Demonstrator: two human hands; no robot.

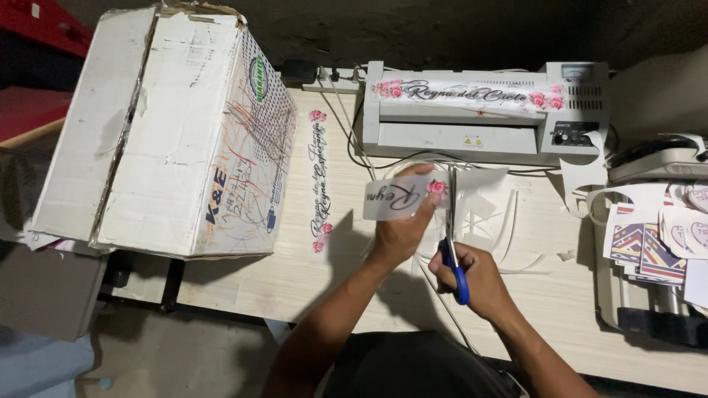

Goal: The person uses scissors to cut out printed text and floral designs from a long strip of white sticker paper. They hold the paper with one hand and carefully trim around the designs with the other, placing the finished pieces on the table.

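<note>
My left hand [402, 225] pinches a laminated strip [394, 197] printed with dark script and a pink rose, held up over the table. My right hand [476, 278] grips blue-handled scissors [453, 254]; the blades point away from me and meet the strip just right of the rose. To the right of the blades hangs the clear end of the laminate [483, 184]. Thin offcut strips [509, 236] lie on the light wooden table [295, 273] beneath.
A grey laminator [487, 129] with a rose-printed strip on top stands at the back. A large worn cardboard box [169, 133] fills the left. Another printed strip [319, 180] lies beside it. Printed cards [656, 236] are stacked at right. Cables run behind.
</note>
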